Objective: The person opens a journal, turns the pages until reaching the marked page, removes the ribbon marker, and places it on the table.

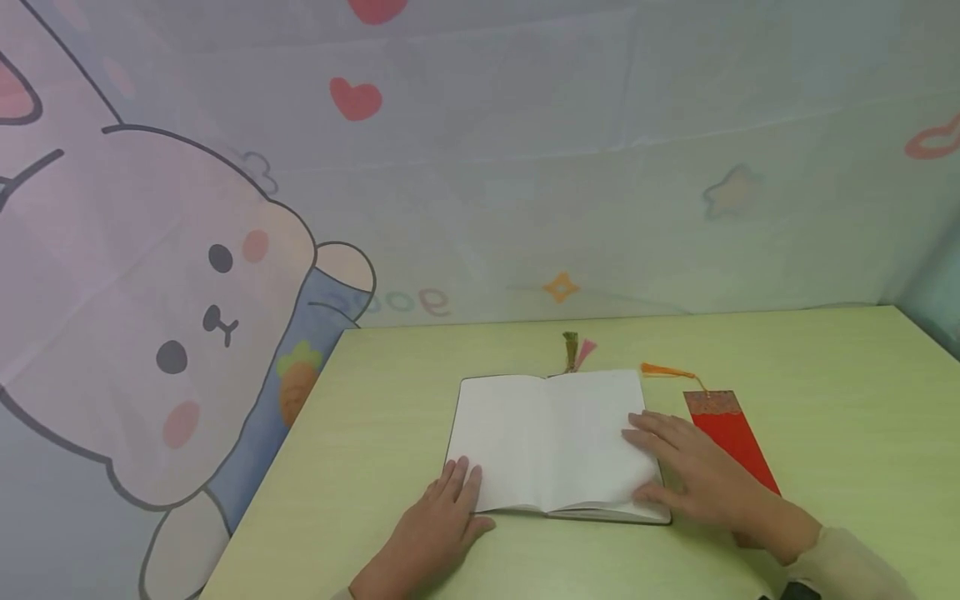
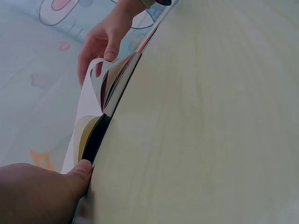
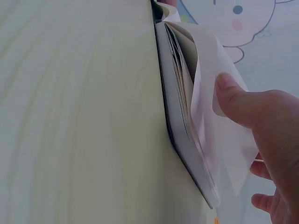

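Observation:
An open notebook (image 1: 504, 442) with blank white pages and a dark cover lies on the table. My left hand (image 1: 442, 518) rests at its lower left corner, fingers extended over the left page. In the left wrist view, that thumb (image 2: 82, 171) touches the cover's bottom edge. My right hand (image 1: 693, 467) lies over the right page's outer edge, with straight fingers and the thumb spread apart. A raised page (image 3: 219, 135) bows up beneath it, and the right thumb touches this page near its rounded corner in the right wrist view. Some right fingertips are hidden there.
A red bookmark (image 1: 731, 437) with an orange tassel (image 1: 667, 371) lies right of the notebook, partly behind my right hand. Green and pink tassels (image 1: 572, 354) stick out above the spine. The pale yellow table (image 1: 360, 400) meets a printed cloth (image 1: 480, 217) at its back edge.

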The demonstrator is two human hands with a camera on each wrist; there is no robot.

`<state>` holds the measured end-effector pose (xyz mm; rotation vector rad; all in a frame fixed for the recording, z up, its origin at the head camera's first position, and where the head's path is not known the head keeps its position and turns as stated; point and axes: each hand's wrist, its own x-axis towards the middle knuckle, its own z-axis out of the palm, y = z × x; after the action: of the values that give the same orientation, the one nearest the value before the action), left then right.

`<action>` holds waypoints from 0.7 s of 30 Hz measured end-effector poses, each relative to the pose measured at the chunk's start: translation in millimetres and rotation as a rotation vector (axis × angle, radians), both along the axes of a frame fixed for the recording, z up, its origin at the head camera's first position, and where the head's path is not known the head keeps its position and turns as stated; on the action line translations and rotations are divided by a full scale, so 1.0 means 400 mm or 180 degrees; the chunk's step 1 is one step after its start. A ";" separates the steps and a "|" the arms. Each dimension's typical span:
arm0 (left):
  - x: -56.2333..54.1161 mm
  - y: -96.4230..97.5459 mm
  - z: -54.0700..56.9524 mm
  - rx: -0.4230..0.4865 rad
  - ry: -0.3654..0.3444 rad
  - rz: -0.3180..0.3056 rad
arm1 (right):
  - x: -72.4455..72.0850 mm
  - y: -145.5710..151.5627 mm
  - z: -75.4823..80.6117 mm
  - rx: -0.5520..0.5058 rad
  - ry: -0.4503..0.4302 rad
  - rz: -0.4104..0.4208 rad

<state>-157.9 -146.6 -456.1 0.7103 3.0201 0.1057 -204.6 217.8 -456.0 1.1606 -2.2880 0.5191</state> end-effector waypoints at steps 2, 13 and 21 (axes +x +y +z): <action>-0.001 -0.001 0.000 0.0016 -0.0012 0.0011 | 0.000 -0.003 0.001 0.0010 0.0020 -0.0039; -0.002 -0.008 0.005 -0.0021 -0.0011 0.0025 | 0.014 -0.024 0.010 -0.0091 -0.0156 -0.0279; -0.003 -0.013 0.010 -0.0034 -0.0001 0.0003 | 0.026 -0.039 0.022 -0.0144 -0.0477 -0.0348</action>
<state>-159.2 -151.8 -452.0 0.7081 3.0184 0.0896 -194.4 202.1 -447.2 0.9986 -2.4373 0.6313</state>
